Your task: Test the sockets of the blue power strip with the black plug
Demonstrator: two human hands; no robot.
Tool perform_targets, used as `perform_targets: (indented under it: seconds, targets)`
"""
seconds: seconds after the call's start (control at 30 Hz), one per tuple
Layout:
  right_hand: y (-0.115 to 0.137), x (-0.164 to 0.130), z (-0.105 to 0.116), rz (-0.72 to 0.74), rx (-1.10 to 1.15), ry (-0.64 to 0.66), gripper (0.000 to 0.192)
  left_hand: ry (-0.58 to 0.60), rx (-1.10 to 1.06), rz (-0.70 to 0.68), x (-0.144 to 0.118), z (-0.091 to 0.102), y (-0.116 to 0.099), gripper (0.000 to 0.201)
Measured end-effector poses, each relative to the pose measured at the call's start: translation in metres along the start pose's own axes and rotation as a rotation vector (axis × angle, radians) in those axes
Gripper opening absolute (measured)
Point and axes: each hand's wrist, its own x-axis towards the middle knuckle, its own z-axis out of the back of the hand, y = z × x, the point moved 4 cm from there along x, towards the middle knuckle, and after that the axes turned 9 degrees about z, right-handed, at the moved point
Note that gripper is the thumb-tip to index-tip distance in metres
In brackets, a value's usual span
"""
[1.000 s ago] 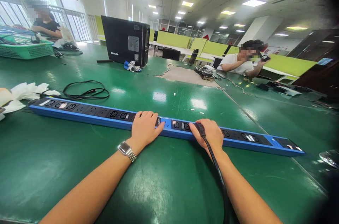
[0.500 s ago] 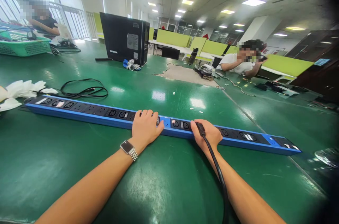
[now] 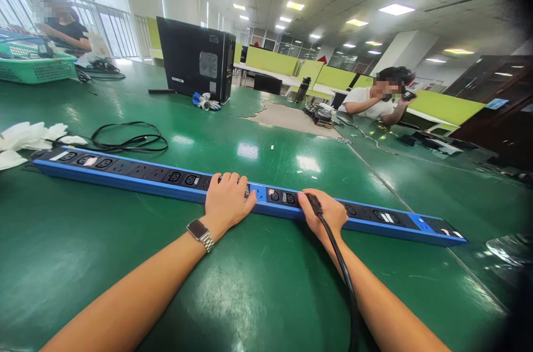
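Note:
A long blue power strip (image 3: 137,180) with black socket panels lies across the green table in the head view. Near its middle, my left hand (image 3: 228,199) is wrapped over the top, thumb toward a blue socket section. My right hand (image 3: 327,209), closed, grips the black plug (image 3: 314,203) of a power cord (image 3: 343,268) over the strip's sockets, right of the middle. From the plug the cord hangs down past my right forearm. My hand hides the plug's front end, so I cannot tell how deep it sits.
Behind the strip lie a coiled black cable (image 3: 129,138) and white gloves (image 3: 31,138). Farther back stand a black computer case (image 3: 191,63) and a green basket (image 3: 37,69). One person (image 3: 377,99) sits at the far right, another (image 3: 66,30) at the far left.
The whole view has shifted slightly, with the strip and table things a little more to the left. Both hands keep their holds on the strip and plug.

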Motion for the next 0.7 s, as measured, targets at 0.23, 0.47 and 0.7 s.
perform_targets:
  seconds: [0.23,0.47,0.7]
  targets:
    - [0.000,0.000,-0.001,0.094,0.005,-0.038,0.037,0.007,-0.044,0.010,0.000,0.002,0.000,0.035]
    - [0.005,0.010,0.005,0.216,-0.190,0.095,0.038,0.024,-0.052,0.012,0.000,0.002,0.001,0.036]
    - [-0.002,0.018,-0.001,0.270,-0.123,0.209,0.033,0.005,-0.024,0.021,-0.001,-0.001,0.001,0.033]
